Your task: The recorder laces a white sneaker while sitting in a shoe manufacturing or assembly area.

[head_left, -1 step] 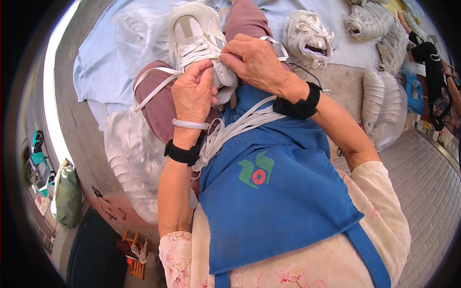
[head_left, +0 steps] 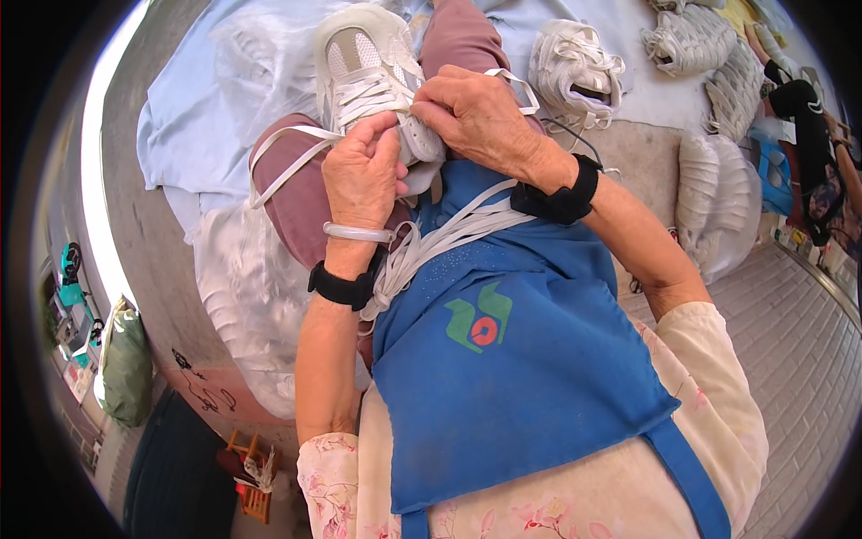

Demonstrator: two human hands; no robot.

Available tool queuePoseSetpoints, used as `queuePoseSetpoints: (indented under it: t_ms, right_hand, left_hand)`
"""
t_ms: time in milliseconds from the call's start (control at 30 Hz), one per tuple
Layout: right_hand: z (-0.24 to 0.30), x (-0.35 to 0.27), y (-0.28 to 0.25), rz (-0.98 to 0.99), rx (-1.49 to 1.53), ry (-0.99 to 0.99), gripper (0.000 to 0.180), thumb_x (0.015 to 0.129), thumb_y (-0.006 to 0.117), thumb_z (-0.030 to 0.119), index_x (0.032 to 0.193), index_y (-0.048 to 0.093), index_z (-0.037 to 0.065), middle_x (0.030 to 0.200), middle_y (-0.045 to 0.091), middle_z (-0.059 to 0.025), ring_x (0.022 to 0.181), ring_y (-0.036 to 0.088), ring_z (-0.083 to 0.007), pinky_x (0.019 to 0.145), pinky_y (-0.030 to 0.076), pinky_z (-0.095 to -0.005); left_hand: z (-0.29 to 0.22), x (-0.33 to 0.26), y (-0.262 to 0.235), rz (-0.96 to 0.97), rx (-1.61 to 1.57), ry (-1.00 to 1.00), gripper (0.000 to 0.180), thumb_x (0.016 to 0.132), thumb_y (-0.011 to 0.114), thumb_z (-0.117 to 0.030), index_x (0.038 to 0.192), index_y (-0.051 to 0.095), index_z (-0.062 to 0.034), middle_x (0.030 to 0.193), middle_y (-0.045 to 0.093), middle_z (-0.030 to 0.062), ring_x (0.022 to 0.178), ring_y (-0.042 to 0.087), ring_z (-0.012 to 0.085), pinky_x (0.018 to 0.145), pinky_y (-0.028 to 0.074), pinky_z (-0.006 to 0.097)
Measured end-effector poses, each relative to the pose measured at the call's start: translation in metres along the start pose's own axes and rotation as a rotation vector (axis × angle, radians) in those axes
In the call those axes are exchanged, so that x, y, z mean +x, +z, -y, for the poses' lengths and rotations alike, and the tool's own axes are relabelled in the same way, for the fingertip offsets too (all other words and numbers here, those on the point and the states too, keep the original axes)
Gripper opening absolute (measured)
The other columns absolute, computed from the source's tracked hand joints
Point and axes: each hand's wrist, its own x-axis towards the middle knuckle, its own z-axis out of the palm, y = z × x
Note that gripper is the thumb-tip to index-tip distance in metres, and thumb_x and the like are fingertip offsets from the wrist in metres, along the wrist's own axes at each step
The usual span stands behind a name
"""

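A white-and-grey sneaker (head_left: 361, 56) rests toe away between my knees, its flat white shoelace (head_left: 366, 95) crossing the tongue. My right hand (head_left: 485, 121) pinches the lace at the shoe's right eyelets, and a loop of it sticks out beyond the knuckles. At the ankle end, my left hand (head_left: 362, 175) has thumb and fingers pressed together; what they grip is hidden. One loose lace end loops over my left thigh beside this hand. A bundle of spare white laces (head_left: 449, 235) lies across my blue apron (head_left: 530, 359), below both wrists.
Another white sneaker (head_left: 576, 72) sits on the pale cloth to the right. Plastic-wrapped shoes (head_left: 714, 202) lie farther right, near another person's arm (head_left: 844, 166). Clear plastic-wrapped things (head_left: 238, 287) are at my left. A green sack (head_left: 126, 368) stands at far left.
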Motion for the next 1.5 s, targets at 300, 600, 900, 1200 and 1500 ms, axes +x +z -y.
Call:
queuePoseSetpoints:
  t_ms: [300,600,900,1200,1500]
  right_hand:
    - [0.004,-0.003,0.001,0.120,-0.316,-0.063,0.012,0.074,0.065,0.007,0.082,0.060,0.001,0.083,0.058,-0.0142,0.070,0.064,-0.0314,0.059,0.053,-0.0379]
    - [0.007,0.007,0.000,0.188,-0.368,-0.101,0.019,0.072,0.067,0.007,0.088,0.058,0.000,0.086,0.057,-0.0144,0.071,0.065,-0.0313,0.060,0.054,-0.0379]
    - [0.007,-0.016,-0.022,0.027,-0.172,-0.098,0.016,0.084,0.064,0.015,0.092,0.060,0.003,0.087,0.057,-0.0112,0.069,0.063,-0.0298,0.059,0.052,-0.0372]
    - [0.052,-0.016,-0.017,0.114,-0.086,-0.354,0.052,0.068,0.075,0.011,0.116,0.055,0.010,0.104,0.056,-0.0083,0.097,0.057,-0.0265,0.080,0.047,-0.0343]
    - [0.095,-0.009,-0.012,0.488,0.530,-0.301,0.011,0.086,0.057,0.015,0.086,0.060,0.005,0.071,0.059,-0.0105,0.064,0.061,-0.0322,0.055,0.047,-0.0403]
  left_hand:
    - [0.003,0.011,0.006,-0.038,-0.057,0.070,0.021,0.090,0.061,-0.010,0.109,0.066,-0.0019,0.061,0.057,-0.0011,0.044,0.048,0.0032,0.039,0.039,0.018]
    - [0.010,0.026,0.007,0.002,-0.016,0.122,0.012,0.091,0.060,-0.009,0.100,0.063,-0.0016,0.062,0.058,-0.0021,0.049,0.050,0.0023,0.040,0.040,0.018]
    - [0.013,-0.002,-0.008,-0.104,0.536,0.464,0.009,0.090,0.056,-0.011,0.093,0.057,-0.0023,0.062,0.060,0.0093,0.051,0.057,0.0168,0.052,0.046,0.031]
    - [-0.056,-0.088,-0.082,0.950,-0.141,0.021,0.013,0.094,0.055,-0.014,0.098,0.054,-0.0015,0.066,0.057,-0.0009,0.053,0.056,0.0063,0.048,0.043,0.021]
    - [-0.032,-0.099,-0.101,0.948,-0.477,0.148,0.017,0.092,0.061,-0.014,0.091,0.063,0.0033,0.082,0.065,0.0128,0.049,0.057,0.0113,0.046,0.044,0.024]
